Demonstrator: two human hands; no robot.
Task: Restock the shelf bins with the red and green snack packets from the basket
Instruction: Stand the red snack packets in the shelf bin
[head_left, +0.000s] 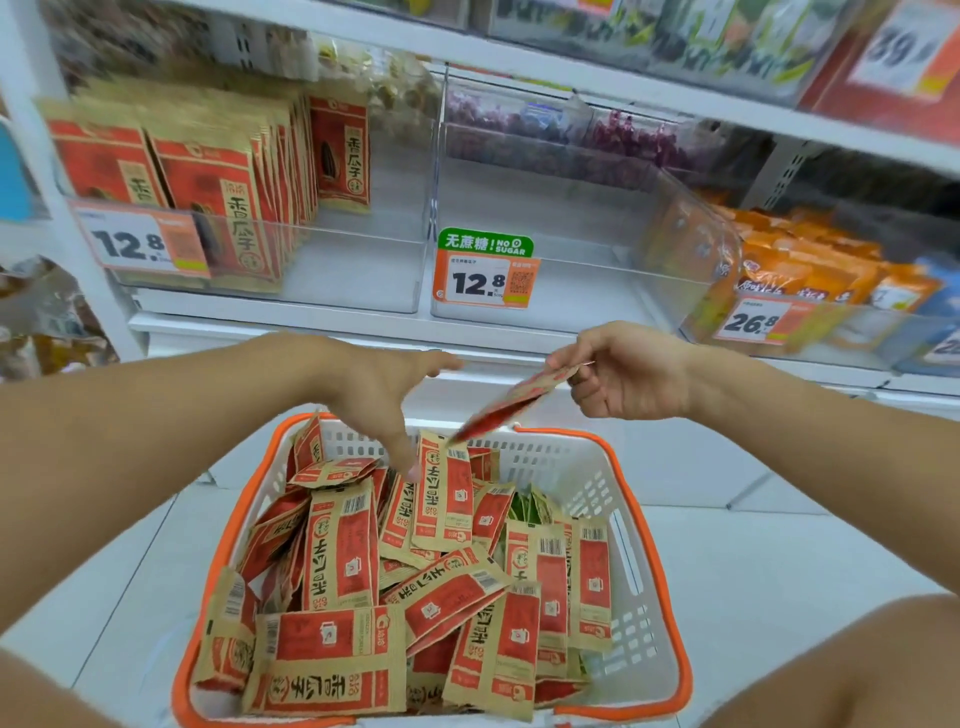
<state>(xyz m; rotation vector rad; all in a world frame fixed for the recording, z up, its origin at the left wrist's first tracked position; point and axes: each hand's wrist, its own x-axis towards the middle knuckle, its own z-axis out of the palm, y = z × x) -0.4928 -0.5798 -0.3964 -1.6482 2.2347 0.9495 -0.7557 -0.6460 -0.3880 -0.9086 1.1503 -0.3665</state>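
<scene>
A white basket with an orange rim (670, 623) sits low in front of me, heaped with red snack packets (337, 551); a bit of a green packet (524, 512) peeks out near its back right. My right hand (628, 371) pinches one red packet (511, 402) by its top edge above the basket's far side. My left hand (387, 395) reaches down with straight fingers, one fingertip touching an upright red packet (444, 499) in the basket. The left clear shelf bin (358, 270) holds upright red packets (228, 197); the middle clear bin (587, 291) holds none.
Price tags reading 12.8 hang on the left bin (140, 241) and the middle bin (485, 280). A bin of orange packets (810, 270) with a 26.8 tag stands at the right. White shelf ledge (311, 327) runs above the basket; pale floor tiles (779, 561) lie around it.
</scene>
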